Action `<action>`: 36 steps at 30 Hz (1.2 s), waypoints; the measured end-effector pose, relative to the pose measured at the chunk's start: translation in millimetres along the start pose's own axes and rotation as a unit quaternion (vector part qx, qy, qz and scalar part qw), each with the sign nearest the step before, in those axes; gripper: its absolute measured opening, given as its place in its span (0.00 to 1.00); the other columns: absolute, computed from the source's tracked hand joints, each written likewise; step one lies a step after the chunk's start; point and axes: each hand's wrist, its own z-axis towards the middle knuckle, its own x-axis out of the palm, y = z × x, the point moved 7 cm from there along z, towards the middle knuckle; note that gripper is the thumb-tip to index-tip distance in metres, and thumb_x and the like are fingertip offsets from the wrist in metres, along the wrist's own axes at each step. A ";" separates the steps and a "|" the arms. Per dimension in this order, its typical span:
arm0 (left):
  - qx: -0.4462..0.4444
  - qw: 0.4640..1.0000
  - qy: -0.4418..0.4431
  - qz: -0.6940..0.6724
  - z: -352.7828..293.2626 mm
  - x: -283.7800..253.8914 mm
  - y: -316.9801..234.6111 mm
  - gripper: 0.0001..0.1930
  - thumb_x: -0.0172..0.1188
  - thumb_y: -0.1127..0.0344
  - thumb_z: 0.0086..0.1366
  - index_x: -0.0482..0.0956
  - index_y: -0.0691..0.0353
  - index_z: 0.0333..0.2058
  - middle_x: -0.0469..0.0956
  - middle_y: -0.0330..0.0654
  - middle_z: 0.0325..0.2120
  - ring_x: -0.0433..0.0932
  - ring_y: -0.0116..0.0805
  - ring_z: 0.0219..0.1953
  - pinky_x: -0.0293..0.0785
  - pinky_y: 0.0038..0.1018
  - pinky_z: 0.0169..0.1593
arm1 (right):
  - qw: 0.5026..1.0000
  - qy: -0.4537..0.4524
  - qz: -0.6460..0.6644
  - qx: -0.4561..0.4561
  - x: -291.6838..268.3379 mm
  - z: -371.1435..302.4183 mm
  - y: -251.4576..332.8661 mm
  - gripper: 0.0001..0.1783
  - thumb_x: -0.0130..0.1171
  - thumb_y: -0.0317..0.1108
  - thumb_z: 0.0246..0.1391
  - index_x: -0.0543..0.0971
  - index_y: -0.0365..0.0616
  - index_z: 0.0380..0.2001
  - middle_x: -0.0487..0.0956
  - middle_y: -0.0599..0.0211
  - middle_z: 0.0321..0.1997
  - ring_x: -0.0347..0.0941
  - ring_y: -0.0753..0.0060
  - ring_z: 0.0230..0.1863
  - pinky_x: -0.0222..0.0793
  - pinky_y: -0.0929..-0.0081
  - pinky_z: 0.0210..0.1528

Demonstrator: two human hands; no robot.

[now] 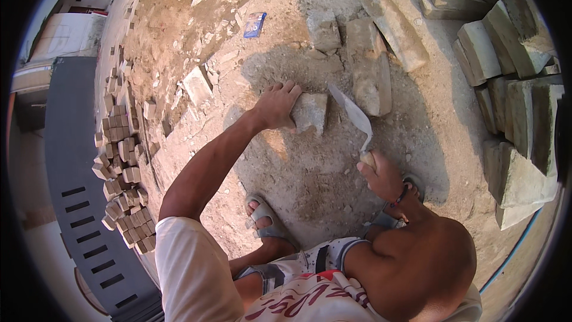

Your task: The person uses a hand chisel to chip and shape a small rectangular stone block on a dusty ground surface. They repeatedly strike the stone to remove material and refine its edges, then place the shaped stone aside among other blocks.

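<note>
Left hand (275,106) is clamped over the near end of a grey stone block (311,112), fingers curled over its top edge, probably pinning it flat on the sandy ground (310,173) so it can't shift. Block sits straight ahead of the person, just left of the trowel blade, rough-faced, roughly rectangular, edges chipped. Right hand (381,176) is wrapped tight round the pale handle of a trowel (356,120); the blade is narrow, pointed, grey with dried mortar, angled up and left with its tip near the block's right end, likely so the edge can work the joint side. Just beyond lie more stone blocks (369,68), irregular and dusty, some touching. To the right a stack of slabs (512,113) stands on edge, thicker and smoother-cut. Far left, a heap of small bricks (122,161) along a dark ramp. Ground is loose, crumbly, rubble-strewn. A sandal (265,217) is planted below the block; the person looks to be squatting.
</note>
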 end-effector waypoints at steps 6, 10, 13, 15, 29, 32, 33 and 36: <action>0.065 0.969 -0.239 0.021 -78.3 37.1 -13.9 0.40 0.79 0.58 0.39 0.70 0.55 0.52 0.68 0.46 0.47 0.67 0.50 0.51 0.66 0.41 0.53 | 0.998 0.046 -0.038 -0.015 8.1 4.0 15.2 0.24 0.56 0.50 0.61 0.72 0.37 0.46 0.80 0.40 0.34 0.77 0.33 0.40 0.70 0.48 0.40; 0.033 0.961 -0.256 -0.098 -107.7 35.8 -9.7 0.39 0.77 0.65 0.41 0.69 0.58 0.54 0.68 0.49 0.48 0.67 0.55 0.53 0.66 0.46 0.55 | 0.982 0.148 -0.114 -0.001 16.2 0.6 18.7 0.25 0.57 0.50 0.61 0.72 0.37 0.47 0.80 0.38 0.34 0.77 0.32 0.41 0.71 0.48 0.42; 0.050 0.951 -0.264 -0.152 -108.8 53.2 2.5 0.39 0.76 0.70 0.42 0.68 0.60 0.55 0.69 0.51 0.48 0.68 0.58 0.53 0.67 0.46 0.56 | 0.976 0.174 -0.131 0.008 26.4 -4.9 13.4 0.27 0.57 0.50 0.60 0.72 0.36 0.49 0.80 0.37 0.36 0.77 0.32 0.42 0.72 0.49 0.44; 0.047 0.945 -0.226 -0.231 -105.4 59.5 5.1 0.38 0.75 0.71 0.42 0.68 0.62 0.55 0.69 0.53 0.48 0.68 0.59 0.54 0.68 0.45 0.56 | 0.980 0.161 -0.117 0.013 26.3 -7.8 7.9 0.28 0.57 0.50 0.60 0.71 0.36 0.51 0.80 0.37 0.37 0.77 0.32 0.43 0.72 0.50 0.45; -0.162 0.910 -0.341 -0.170 -118.3 23.9 -16.3 0.40 0.79 0.65 0.43 0.66 0.67 0.53 0.69 0.53 0.48 0.68 0.52 0.52 0.67 0.40 0.58 | 0.992 0.049 0.001 -0.118 29.7 2.4 85.5 0.27 0.57 0.49 0.61 0.70 0.37 0.53 0.80 0.38 0.36 0.77 0.33 0.39 0.72 0.48 0.41; -0.193 0.905 -0.340 -0.169 -115.8 29.8 -15.9 0.41 0.79 0.65 0.45 0.65 0.67 0.55 0.69 0.53 0.48 0.68 0.52 0.54 0.65 0.39 0.60 | 0.989 0.116 -0.069 -0.064 56.7 5.7 69.7 0.27 0.56 0.48 0.61 0.70 0.36 0.52 0.80 0.37 0.35 0.77 0.32 0.38 0.72 0.46 0.40; -0.207 0.904 -0.333 -0.173 -118.2 32.2 -14.3 0.41 0.79 0.66 0.45 0.64 0.67 0.55 0.69 0.53 0.48 0.68 0.52 0.54 0.65 0.39 0.61 | 0.989 0.138 -0.049 -0.009 64.2 15.3 46.7 0.27 0.55 0.48 0.62 0.70 0.36 0.52 0.79 0.38 0.34 0.77 0.32 0.38 0.72 0.47 0.39; -0.150 0.901 -0.357 -0.196 -127.7 33.6 -16.2 0.42 0.78 0.68 0.47 0.63 0.67 0.58 0.68 0.54 0.50 0.68 0.52 0.56 0.64 0.38 0.62 | 0.988 0.143 -0.023 0.050 65.1 41.2 10.1 0.26 0.54 0.48 0.62 0.70 0.36 0.52 0.79 0.39 0.30 0.78 0.35 0.34 0.72 0.50 0.36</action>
